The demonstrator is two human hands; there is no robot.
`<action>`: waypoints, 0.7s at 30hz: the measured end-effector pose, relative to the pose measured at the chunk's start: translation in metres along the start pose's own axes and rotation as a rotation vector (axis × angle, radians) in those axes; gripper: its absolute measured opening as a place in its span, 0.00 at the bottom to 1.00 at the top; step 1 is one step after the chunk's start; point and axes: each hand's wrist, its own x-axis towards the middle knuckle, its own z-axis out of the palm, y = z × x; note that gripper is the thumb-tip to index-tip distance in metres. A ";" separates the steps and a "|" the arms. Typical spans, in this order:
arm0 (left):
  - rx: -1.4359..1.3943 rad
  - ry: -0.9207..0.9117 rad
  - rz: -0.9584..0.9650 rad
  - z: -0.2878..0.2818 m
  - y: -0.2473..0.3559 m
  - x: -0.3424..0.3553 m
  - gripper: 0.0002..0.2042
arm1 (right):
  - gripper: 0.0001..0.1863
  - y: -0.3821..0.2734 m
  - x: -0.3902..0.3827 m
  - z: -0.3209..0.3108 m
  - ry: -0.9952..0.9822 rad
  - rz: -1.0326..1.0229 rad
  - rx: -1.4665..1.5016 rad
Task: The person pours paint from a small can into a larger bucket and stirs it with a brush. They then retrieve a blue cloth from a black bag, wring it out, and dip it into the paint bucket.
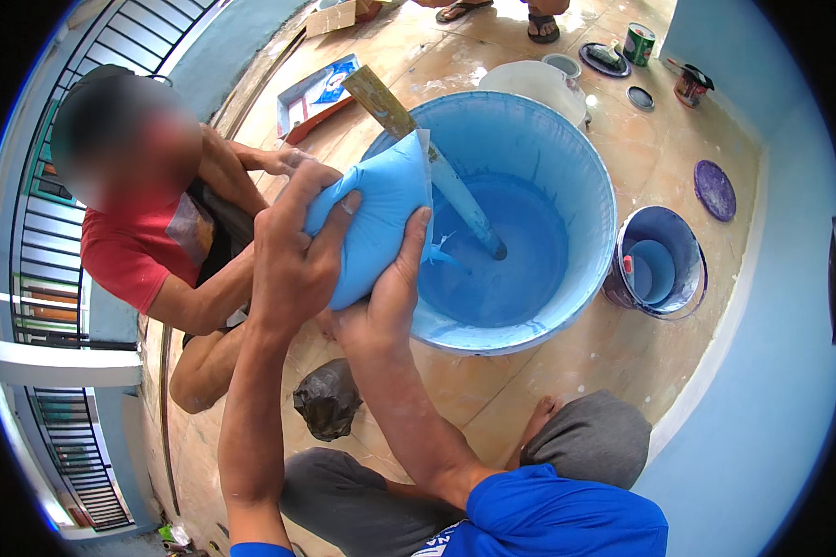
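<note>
My left hand (297, 251) and my right hand (390, 288) grip a plump light blue plastic bag (370, 204) over the left side of a large blue tub (576, 176). Blue liquid hangs or runs from the bag’s right side toward the liquid (497, 292) inside the tub. A paint-coated wooden stick (450, 190) leans in the tub, its upper end above the rim. A person in a red shirt (139, 260) crouches at the left, one hand (279, 161) just beyond the bag; their other hand is mostly hidden behind my arms.
A smaller bucket (673, 237) and purple lid (715, 190) are right of the tub. Cans (638, 44), a tray (302, 97) and cardboard (330, 19) lie behind. A dark plastic bundle (325, 399) sits near my legs. Another person’s sandaled feet (543, 26) are at the top; railings (56, 297) line the left.
</note>
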 end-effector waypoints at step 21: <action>-0.256 0.109 -0.170 0.005 0.002 -0.029 0.04 | 0.27 -0.026 -0.029 0.014 0.293 0.063 -0.240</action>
